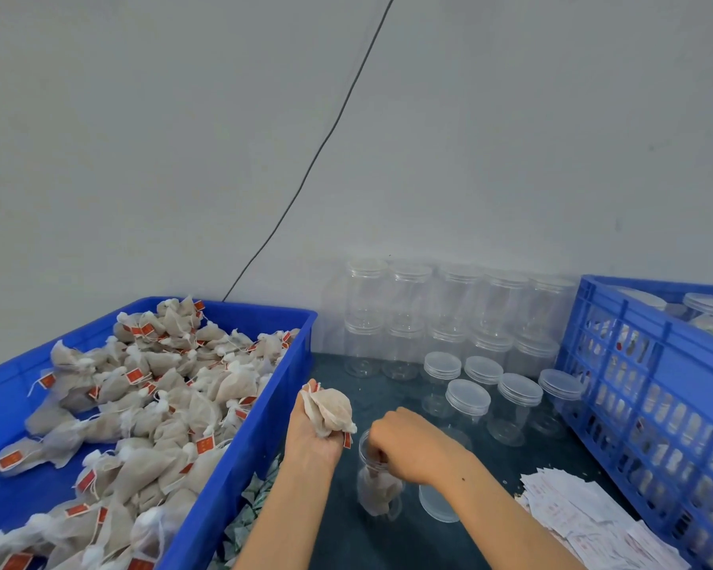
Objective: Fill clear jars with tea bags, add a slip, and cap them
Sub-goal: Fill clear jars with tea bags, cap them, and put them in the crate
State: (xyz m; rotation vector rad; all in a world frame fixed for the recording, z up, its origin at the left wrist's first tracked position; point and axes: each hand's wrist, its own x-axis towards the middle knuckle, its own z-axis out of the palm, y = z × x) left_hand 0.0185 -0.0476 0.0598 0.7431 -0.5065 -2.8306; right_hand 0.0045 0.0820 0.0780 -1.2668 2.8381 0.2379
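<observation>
While your right hand (404,446) pokes curled fingers holding a tea bag into the open jar (377,483) on the table, your left hand (318,421) just beyond grips a bunch of tea bags (330,411) beside the blue bin (260,425).

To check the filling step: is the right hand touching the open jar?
Touching. The head view shows the right hand with fingers dipped into the open jar's mouth, against the rim.

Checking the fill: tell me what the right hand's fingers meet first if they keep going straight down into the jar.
Most likely the tea bags already in the open jar. The right hand has its fingers at the jar's mouth, pointing down, and the bags sit just below them. Exact depth is unclear through the clear wall.
</observation>
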